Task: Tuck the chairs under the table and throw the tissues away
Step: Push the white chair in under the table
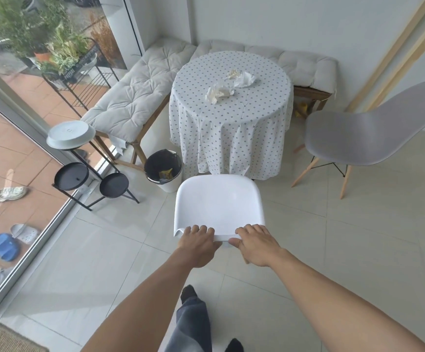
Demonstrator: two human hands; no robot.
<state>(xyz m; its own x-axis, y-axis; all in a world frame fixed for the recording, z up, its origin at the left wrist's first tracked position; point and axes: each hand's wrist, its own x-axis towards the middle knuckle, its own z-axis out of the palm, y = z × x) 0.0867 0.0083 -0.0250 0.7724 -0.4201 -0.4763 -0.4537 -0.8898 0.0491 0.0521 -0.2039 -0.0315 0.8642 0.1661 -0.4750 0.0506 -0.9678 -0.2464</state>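
Observation:
A white chair (217,201) stands in front of me, its seat front touching the hanging cloth of the round table (231,123). My left hand (198,243) and my right hand (254,243) both grip the top edge of its backrest, side by side. A grey chair (363,135) on wooden legs stands apart to the right of the table. Crumpled white tissues (219,92) and more tissues (243,78) lie on the dotted tablecloth. A white waste bin (163,170) with a black liner stands at the table's left foot.
Cushioned benches (135,97) run along the wall behind and left of the table. A black metal plant stand (89,181) with round trays and a white dish stands left of the bin. A glass door is on the left, with shoes outside. Tiled floor lies around me.

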